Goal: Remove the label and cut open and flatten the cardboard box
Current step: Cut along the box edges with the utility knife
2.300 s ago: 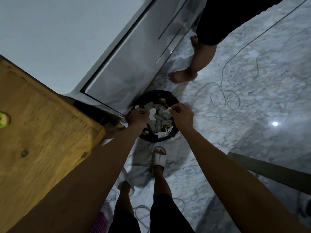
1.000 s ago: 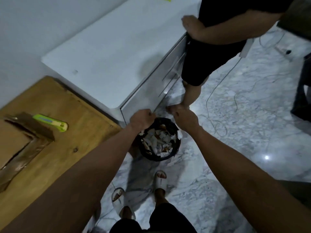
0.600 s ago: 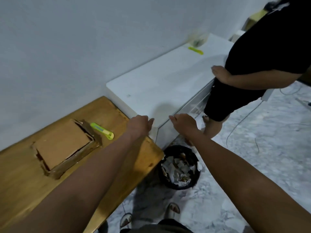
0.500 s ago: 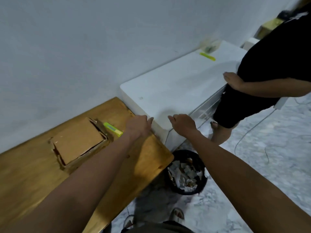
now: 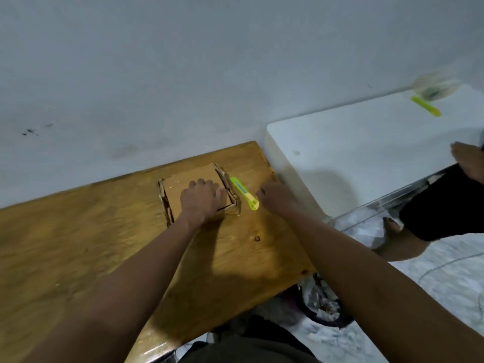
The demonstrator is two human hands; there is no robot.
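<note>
left hand [image 5: 201, 203] flat on cardboard box [image 5: 183, 189], fingers relaxed, no grip | right hand [image 5: 275, 197] right of box, at near end of green cutter [image 5: 245, 193], grip state cannot tell | cutter just right of box, touching its flap | box on wooden desk [image 5: 78, 244] near wall | white cabinet [image 5: 366, 153] right of box | trash bin [image 5: 322, 307] on floor, nearer than box

A home room: marble floor [image 5: 432, 297], white cabinet [image 5: 366, 153], wooden table [image 5: 78, 244], plain wall [image 5: 183, 61].
</note>
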